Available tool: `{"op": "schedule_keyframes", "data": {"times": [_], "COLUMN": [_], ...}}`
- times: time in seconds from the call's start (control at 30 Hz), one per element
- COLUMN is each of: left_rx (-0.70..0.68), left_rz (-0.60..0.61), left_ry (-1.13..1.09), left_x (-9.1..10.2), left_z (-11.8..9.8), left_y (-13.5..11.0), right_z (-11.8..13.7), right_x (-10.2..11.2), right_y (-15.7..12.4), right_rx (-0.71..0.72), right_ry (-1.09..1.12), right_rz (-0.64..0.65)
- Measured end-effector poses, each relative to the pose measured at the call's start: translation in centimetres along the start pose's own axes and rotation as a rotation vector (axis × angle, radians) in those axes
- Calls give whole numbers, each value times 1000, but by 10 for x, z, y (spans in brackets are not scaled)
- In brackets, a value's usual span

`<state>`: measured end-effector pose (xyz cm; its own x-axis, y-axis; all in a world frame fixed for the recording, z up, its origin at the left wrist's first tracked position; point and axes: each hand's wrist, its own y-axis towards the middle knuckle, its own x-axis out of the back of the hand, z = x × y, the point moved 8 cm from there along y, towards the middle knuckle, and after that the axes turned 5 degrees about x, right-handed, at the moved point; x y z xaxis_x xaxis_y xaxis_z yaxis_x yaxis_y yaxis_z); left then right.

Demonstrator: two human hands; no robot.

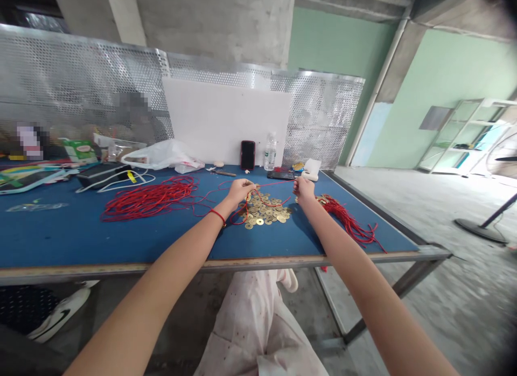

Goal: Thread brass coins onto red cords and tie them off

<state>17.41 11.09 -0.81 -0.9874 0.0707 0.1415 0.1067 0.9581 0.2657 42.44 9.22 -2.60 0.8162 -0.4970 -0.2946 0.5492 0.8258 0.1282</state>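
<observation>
My left hand [240, 192] and my right hand [304, 188] hover above the blue-topped worktable [72, 230], pinching a thin red cord [266, 185] stretched between them. Below them lies a heap of brass coins with square holes [262, 213], with some red cord running over it. A few more coins sit near my right hand. A large tangled bundle of red cord [149, 198] lies to the left, and a smaller bundle of red cord [347, 221] hangs over the table's right side. A red thread circles my left wrist.
A phone [247, 154] and a water bottle [270, 152] stand against a white board [222, 120] at the table's back. A plastic bag [161, 155] and cables [117, 181] lie back left. A perforated metal screen [319, 117] runs behind. A fan stand [480, 230] stands on the floor to the right.
</observation>
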Motion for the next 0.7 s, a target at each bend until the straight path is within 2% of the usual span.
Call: {"op": "schedule_keyframes", "data": {"times": [0.2,0.33,0.43,0.6,0.7], "left_rx": [-6,7,21,11,8], "left_rz": [-41,-54,-79,-76,-60], "left_ry": [14,12,0,-27,-47], "left_x": [1,3,5,3,2], "left_z": [4,6,8,7,9], "left_y": [1,1,0,-1,-1], "right_z": [-16,-16,-6,6,0], "right_x": [-6,-18,-38,-78,-89], "right_y": [-4,-13,-24,-60,-79], "right_rx": [-140,-154,-23,330,369], "right_ry": [122,150,50,-291,-383], "right_rz": [9,119,317,798,1026]}}
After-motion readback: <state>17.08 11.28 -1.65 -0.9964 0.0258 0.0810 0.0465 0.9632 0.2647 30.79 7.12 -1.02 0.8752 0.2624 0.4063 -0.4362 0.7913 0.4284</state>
